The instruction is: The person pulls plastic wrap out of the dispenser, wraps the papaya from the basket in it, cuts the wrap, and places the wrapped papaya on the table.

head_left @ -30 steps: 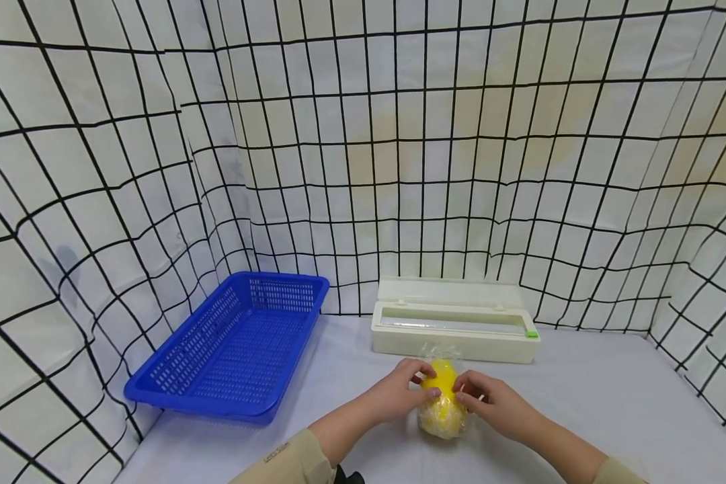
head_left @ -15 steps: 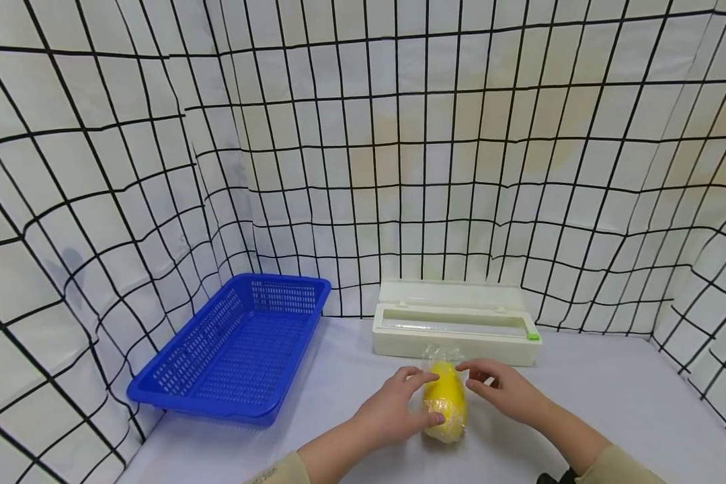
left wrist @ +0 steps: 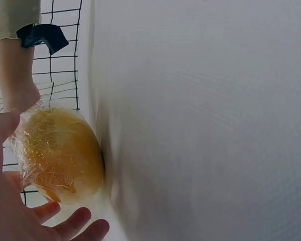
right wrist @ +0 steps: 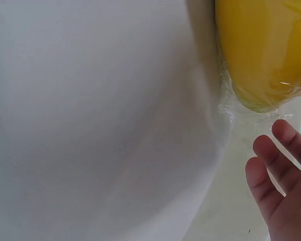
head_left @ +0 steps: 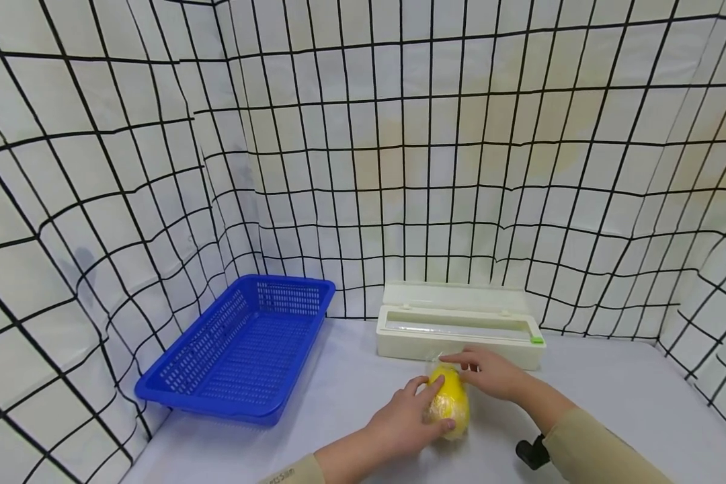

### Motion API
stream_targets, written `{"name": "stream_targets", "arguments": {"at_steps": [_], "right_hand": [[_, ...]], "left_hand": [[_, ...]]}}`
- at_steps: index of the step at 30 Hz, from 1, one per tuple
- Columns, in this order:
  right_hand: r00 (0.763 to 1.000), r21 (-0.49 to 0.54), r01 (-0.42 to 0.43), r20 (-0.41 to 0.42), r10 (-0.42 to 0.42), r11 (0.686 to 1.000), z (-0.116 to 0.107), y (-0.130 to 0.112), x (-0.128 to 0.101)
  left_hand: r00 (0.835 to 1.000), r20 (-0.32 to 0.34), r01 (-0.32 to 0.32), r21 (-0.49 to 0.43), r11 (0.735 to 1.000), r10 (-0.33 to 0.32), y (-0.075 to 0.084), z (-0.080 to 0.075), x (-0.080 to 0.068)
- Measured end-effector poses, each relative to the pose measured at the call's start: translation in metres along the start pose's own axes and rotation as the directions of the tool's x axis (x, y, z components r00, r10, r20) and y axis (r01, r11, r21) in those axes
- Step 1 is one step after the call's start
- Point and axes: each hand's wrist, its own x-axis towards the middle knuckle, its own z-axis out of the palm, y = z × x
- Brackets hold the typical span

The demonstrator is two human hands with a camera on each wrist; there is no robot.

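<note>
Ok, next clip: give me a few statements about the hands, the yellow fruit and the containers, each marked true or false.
1. The yellow fruit is covered in clear film. True.
2. The fruit lies in the blue basket. False: it sits on the table, right of the basket.
3. The left hand holds the fruit. True.
4. The film dispenser box is closed. False: its lid stands open.
5. The right hand grips the basket. False: it is at the fruit's far end.

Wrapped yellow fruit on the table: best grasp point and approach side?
Grip the wrapped yellow fruit across its wide middle, probably from above. It lies long-axis front to back; the left hand already cups its left flank, the right hand is at its far end, where the film looks loose.
</note>
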Motion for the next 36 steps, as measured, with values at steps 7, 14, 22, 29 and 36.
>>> {"name": "stream_targets", "arguments": {"at_steps": [7, 14, 22, 29, 36], "right_hand": [[0.999, -0.019, -0.034, -0.003, 0.034, 0.999, 0.000, 0.000, 0.000], [0.999, -0.106, -0.039, -0.032, 0.036, 0.994, -0.003, 0.004, -0.011], [0.996, -0.281, 0.038, -0.068, -0.060, 0.959, -0.009, 0.005, -0.022], [0.996, -0.272, 0.079, -0.026, -0.089, 0.959, -0.010, -0.001, -0.029], [0.997, -0.219, 0.071, 0.042, -0.063, 0.973, -0.008, -0.003, -0.031]], "left_hand": [[0.999, 0.028, 0.023, -0.050, 0.998, -0.022, -0.007, -0.006, 0.001], [0.998, -0.036, 0.043, -0.098, 0.994, -0.046, -0.019, -0.018, -0.001], [0.981, -0.194, -0.026, -0.058, 0.998, 0.014, -0.029, -0.027, -0.004], [0.994, -0.077, -0.086, -0.110, 0.990, 0.078, -0.037, -0.029, 0.002], [0.998, -0.011, -0.068, -0.157, 0.985, 0.068, -0.043, -0.031, 0.009]]}}
